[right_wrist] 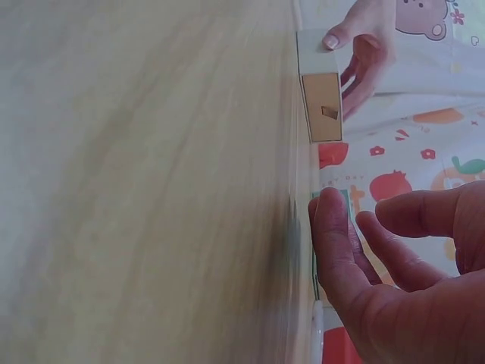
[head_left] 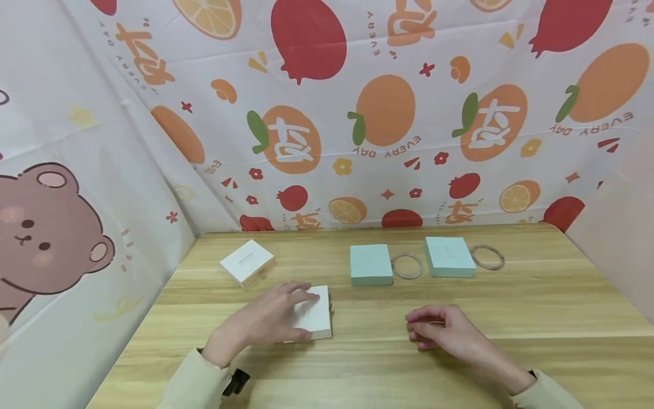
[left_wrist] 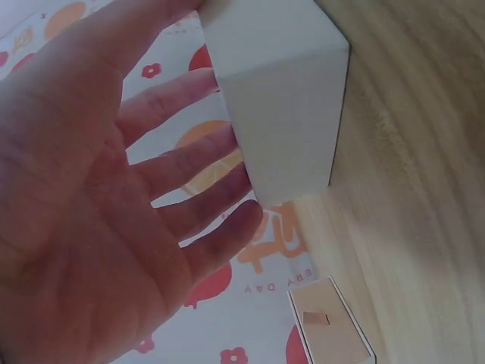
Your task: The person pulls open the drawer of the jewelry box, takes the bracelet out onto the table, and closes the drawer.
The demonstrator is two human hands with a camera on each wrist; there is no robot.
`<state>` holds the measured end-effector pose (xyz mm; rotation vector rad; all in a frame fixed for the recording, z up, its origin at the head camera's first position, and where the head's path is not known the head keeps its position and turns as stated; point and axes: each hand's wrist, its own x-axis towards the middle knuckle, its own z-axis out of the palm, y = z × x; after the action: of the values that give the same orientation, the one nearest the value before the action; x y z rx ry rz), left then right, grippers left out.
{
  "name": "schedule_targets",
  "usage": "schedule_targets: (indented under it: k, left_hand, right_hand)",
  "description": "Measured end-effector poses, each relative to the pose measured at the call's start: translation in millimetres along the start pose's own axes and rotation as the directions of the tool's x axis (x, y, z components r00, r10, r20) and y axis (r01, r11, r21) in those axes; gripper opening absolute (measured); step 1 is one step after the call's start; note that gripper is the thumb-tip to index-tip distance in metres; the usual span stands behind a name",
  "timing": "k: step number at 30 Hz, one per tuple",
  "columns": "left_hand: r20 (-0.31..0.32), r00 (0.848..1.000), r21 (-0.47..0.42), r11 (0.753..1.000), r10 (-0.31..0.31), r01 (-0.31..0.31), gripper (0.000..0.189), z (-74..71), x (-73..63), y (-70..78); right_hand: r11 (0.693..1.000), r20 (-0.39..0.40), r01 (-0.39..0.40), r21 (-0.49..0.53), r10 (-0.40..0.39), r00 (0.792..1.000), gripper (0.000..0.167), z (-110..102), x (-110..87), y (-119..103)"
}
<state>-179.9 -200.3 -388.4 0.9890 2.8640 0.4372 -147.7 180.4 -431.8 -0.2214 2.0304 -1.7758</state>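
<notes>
A white drawer-style box lies on the wooden table. My left hand reaches over it from the left. The fingers rest across the top, and the thumb touches near the front edge. In the left wrist view the fingers look fairly straight, their tips against the white box. From the right wrist view, the box shows a peach-coloured end with a small pull tab. My right hand hovers at or just above the table, right of the box, fingers loosely curved around nothing.
Another white box sits at the back left. Two mint-green boxes stand toward the back, with two thin rings beside them. A fruit-print curtain hangs behind the table; a bear-print sheet hangs on the left.
</notes>
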Motion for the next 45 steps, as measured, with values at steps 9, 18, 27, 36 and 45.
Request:
schedule_targets:
  k: [9,18,27,36,45]
  left_hand:
    - [-0.013,1.000,0.010,1.000,0.016,-0.015,0.062,2.1,-0.4,3.3]
    - [-0.017,0.998,0.052,0.997,0.064,-0.063,0.063,6.5,-6.8,17.0]
    - [-0.009,1.000,0.031,0.999,0.026,-0.026,0.064,4.7,-11.8,19.2]
    - [-0.012,1.000,0.004,1.000,0.016,-0.016,0.052,4.5,-13.1,15.6]
    - [-0.021,0.999,0.010,0.999,0.050,-0.050,0.051,7.7,-11.5,18.0]
  right_hand:
    - [1.000,0.009,-0.003,0.002,0.003,1.000,0.037,1,-0.5,0]
    - [1.000,0.003,-0.017,-0.018,0.017,1.000,0.035,4,0.6,-3]
    - [0.999,0.005,-0.030,-0.033,0.030,1.000,0.035,10,3.4,-5]
    - [0.999,0.022,-0.041,-0.017,0.041,0.999,0.033,15,6.4,-6]
    - [1.000,0.076,-0.019,0.006,0.019,0.997,0.031,33,18.4,-10]
